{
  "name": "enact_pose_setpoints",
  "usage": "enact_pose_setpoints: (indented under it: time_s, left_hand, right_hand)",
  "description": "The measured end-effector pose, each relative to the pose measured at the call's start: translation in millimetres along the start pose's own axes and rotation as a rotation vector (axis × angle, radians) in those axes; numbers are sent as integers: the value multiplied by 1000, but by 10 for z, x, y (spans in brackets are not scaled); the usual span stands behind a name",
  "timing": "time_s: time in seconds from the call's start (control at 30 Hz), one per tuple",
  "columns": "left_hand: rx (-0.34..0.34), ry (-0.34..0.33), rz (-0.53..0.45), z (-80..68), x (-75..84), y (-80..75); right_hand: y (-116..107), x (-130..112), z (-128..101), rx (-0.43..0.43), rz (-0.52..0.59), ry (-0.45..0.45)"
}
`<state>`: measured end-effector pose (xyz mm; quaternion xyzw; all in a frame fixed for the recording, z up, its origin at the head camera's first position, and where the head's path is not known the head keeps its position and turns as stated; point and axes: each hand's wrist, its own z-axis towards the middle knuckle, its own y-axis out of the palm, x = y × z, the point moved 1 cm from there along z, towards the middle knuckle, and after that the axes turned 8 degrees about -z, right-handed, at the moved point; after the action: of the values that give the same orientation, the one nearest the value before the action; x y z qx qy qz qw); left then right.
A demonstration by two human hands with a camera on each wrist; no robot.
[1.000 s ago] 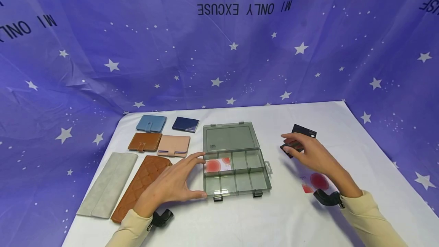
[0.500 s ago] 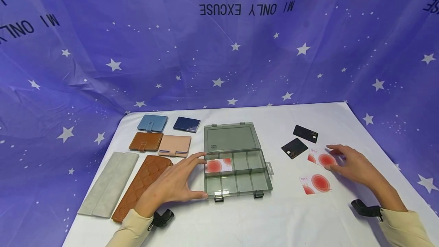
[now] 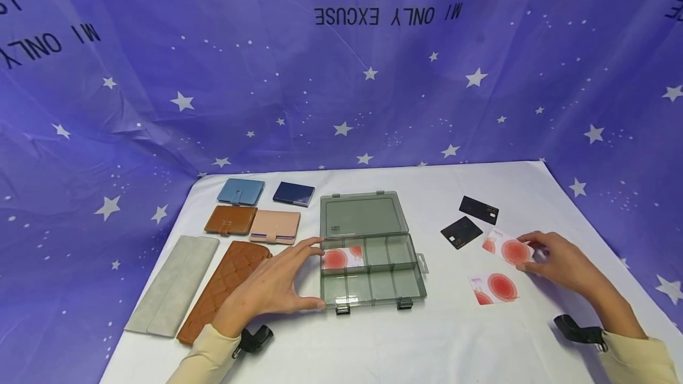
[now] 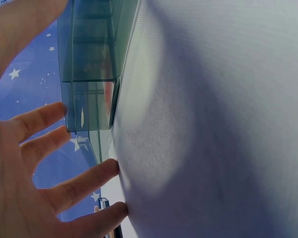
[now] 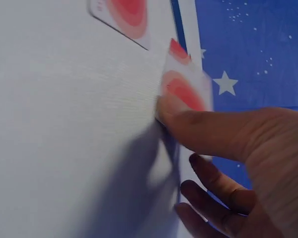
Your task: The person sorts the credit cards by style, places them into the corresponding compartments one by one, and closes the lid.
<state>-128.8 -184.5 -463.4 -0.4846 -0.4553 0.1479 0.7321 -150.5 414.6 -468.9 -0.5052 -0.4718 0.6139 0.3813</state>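
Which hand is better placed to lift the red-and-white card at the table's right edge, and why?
Probably the right hand: its fingers already touch that card. The left hand rests against the open box, farther away.

I see even, bright light; soft shadows under both hands, wrist views blurred close up, head view sharp.

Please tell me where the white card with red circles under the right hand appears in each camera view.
Head: the card lies right of centre, at the right hand fingertips.
Left wrist: not in view.
Right wrist: top centre, lifted off the cloth and pinched.
Shared landmark: the second red-circle card beside it.
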Motion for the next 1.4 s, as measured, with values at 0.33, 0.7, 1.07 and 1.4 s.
enact_pose_setpoints:
  time_s: [0.33, 0.7, 1.07, 1.4]
  left_hand:
    - [-10, -9, 2, 12, 4, 3]
    - [-18, -26, 3, 16, -6, 18]
    - [-4, -10, 1, 16, -4, 2]
    - [-13, -18, -3, 19, -8, 9]
  right_hand:
    - [-114, -196, 47, 257, 80, -4]
    - [-105, -1093, 365, 263, 271, -122]
    - [228, -2019, 583, 136, 368, -312]
    - [531, -2434, 642, 95, 259, -333]
